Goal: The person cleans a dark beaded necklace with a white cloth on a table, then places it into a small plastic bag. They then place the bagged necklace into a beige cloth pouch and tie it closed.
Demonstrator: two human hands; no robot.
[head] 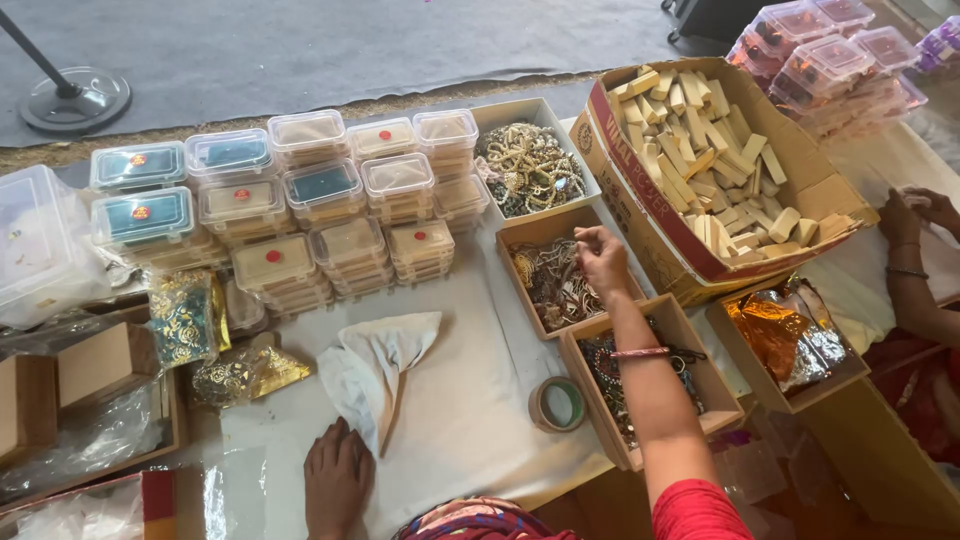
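1. Right hand [601, 257] hovered, fingers pinched, over the middle jewellery box [553, 283]; whether it held anything, unclear.
2. Left hand [337, 475] lay flat, empty, by the cloth [375, 365].
3. Risk: tangled chains could drag neighbours out, spilling.

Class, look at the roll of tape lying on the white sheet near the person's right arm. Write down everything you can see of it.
The roll of tape is a small ring with a brownish, tan outer band and a pale, faintly greenish hollow centre through which the white sheet shows. It lies flat on its side on that sheet, close against the near corner of an open cardboard tray of dark beaded jewellery. It looks partly used, with a thin winding. Neither hand touches it; the right forearm passes just beside it.
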